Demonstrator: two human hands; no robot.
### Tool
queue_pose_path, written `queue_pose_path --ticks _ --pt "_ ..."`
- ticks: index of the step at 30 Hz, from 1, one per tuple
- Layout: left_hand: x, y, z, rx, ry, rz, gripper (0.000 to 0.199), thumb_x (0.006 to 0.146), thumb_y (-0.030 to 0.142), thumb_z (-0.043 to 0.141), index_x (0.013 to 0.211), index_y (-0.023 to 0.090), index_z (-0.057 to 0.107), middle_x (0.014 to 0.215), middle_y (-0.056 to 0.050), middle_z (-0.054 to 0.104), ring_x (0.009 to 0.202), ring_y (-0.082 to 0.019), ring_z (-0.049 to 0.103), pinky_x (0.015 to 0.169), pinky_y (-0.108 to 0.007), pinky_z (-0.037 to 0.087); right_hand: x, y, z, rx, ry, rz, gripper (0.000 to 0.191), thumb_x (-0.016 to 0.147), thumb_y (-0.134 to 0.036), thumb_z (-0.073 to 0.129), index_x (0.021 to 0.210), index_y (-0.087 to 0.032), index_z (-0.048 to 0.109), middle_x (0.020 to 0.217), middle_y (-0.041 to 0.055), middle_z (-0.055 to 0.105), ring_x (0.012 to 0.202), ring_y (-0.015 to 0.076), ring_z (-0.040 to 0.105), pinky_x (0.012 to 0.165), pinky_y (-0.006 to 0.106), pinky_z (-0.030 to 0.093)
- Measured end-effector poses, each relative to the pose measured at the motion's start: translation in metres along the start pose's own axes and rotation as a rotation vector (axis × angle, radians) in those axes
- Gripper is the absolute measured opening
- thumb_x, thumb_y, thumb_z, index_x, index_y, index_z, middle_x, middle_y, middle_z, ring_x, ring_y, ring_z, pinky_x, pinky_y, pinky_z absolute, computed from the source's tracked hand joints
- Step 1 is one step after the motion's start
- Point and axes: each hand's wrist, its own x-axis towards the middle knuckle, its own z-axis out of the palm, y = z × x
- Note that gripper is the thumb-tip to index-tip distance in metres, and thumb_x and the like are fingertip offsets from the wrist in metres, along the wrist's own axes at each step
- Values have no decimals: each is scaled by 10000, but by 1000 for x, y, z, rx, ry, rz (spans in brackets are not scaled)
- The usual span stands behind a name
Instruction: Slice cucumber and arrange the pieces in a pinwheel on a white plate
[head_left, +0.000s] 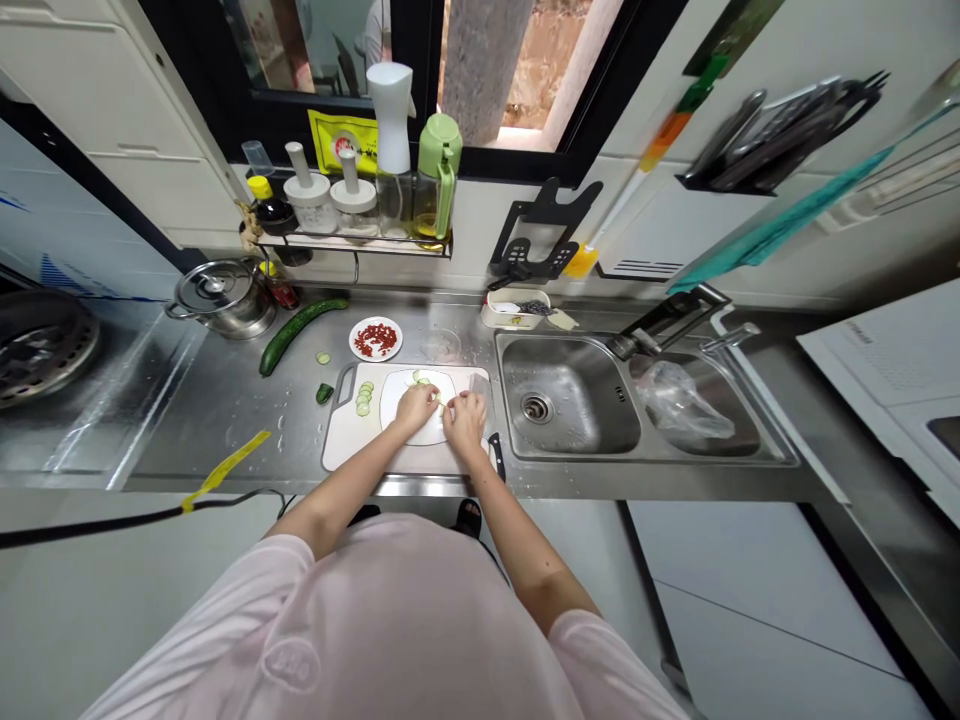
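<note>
**Me:** My left hand (415, 408) and my right hand (465, 422) sit close together over a round white plate (397, 425) on a white cutting board (352, 445).

**Friend:** What are they holding?

**Me:** My fingers curl inward, and their tips meet around a pale green scrap of cucumber (440, 400). It looks that way, at least. The view is too small there for me to tell whether both hands grip it or only one does.

**Friend:** Where's the rest of the cucumber?

**Me:** A few slices (415, 378) lie at the plate's far edge, and a short row of slices (364, 398) sits on the board to its left. Beyond the board, on the steel counter (225, 440), are a long cucumber (296, 335), a dark green chunk (324, 393) and a loose slice (323, 357).

**Friend:** What else is nearby?

**Me:** A black knife handle (496, 455) lies just beside the board's right edge, near my right wrist. A small white plate of chopped red chilli (375, 338) sits beyond the board, and the steel sink (562, 395) is to my right.
</note>
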Motion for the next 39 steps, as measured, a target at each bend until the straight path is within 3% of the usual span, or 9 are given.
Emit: queue_pose_path --ticks 8,39 --pt "-4 0 2 37 -11 -3 219 819 286 549 990 197 653 881 -43 632 876 -172 559 789 -264 411 -8 1 4 -38 -21 -64 190 839 -271 512 953 -218 654 1114 96 468 1088 264 316 916 398 267" --pt "-3 9 -3 39 -10 -57 223 826 273 546 1020 216 641 896 -38 636 931 -176 542 827 -270 406 -5 3 0 -28 -15 -40 216 860 -292 489 983 -233 657 1120 89 464 1091 263 314 925 397 263"
